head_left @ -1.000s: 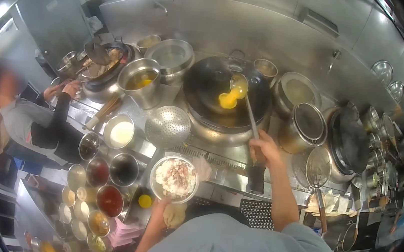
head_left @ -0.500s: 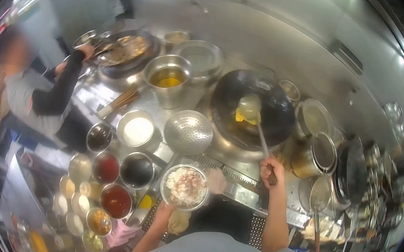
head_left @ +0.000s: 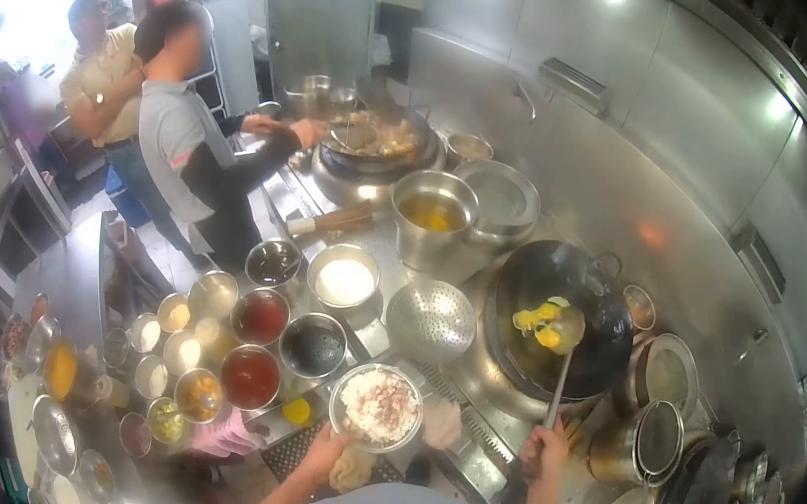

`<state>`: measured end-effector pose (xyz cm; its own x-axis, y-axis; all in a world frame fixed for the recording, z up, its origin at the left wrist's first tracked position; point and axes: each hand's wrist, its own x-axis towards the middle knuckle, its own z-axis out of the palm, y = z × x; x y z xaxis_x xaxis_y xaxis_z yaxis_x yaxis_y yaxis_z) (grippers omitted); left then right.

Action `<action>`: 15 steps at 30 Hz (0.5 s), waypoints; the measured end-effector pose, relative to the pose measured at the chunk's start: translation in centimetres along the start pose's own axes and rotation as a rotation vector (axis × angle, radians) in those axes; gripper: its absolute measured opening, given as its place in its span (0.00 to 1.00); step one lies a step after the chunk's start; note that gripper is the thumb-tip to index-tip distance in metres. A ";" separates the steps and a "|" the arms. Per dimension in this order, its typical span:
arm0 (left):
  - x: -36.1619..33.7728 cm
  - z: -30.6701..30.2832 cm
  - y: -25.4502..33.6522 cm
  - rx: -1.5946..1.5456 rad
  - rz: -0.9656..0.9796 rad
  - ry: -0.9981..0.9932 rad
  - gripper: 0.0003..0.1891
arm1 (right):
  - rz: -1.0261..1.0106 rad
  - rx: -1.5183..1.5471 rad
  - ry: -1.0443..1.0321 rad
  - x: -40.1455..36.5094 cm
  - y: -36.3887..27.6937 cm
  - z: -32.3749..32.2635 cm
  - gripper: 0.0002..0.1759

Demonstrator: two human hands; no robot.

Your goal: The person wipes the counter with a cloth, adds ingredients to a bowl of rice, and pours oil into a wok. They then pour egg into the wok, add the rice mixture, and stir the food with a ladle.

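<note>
My left hand (head_left: 326,456) grips the near left side of a round metal bowl (head_left: 333,407), which holds white rice (head_left: 368,397) topped with small reddish-brown bits. Closed round the handle of a long ladle (head_left: 560,384) is my right hand (head_left: 544,453). The ladle's head rests inside a large black wok (head_left: 602,362), touching yellow egg (head_left: 542,319) that lies in soft pieces on the wok's bottom. Left of the wok, a perforated strainer (head_left: 430,321) lies on the steel counter, just beyond the rice bowl.
A metal pot of yellow oil (head_left: 437,184) stands behind the strainer. Sauce and ingredient containers, including a red sauce bowl (head_left: 250,377), crowd the left. Stacked pots and a mesh strainer (head_left: 660,437) stand at right. A co-worker (head_left: 205,142) works at another wok (head_left: 374,163); another person stands behind.
The view has turned left, so the counter appears further right. The ladle's head has shifted to the right side of the egg, which now shows as larger, spread pieces. Both hands keep their holds.
</note>
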<state>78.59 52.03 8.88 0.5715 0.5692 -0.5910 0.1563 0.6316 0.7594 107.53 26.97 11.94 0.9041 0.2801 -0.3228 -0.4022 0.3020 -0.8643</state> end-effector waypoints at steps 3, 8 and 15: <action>0.2 0.5 -1.1 -0.080 -0.027 -0.027 0.28 | 0.244 0.328 -0.210 1.0 -2.9 -4.5 0.10; 0.0 1.3 -2.3 -0.177 -0.015 -0.057 0.30 | -0.095 -0.298 0.046 0.0 1.5 -1.6 0.38; -2.2 2.6 -2.0 -0.190 -0.071 -0.089 0.29 | -0.014 -0.263 0.064 0.4 -0.2 -1.0 0.29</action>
<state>79.11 48.15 9.38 0.6343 0.4768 -0.6085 0.0490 0.7607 0.6472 108.15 26.09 11.60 0.9198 0.2173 -0.3266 -0.3458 0.0559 -0.9366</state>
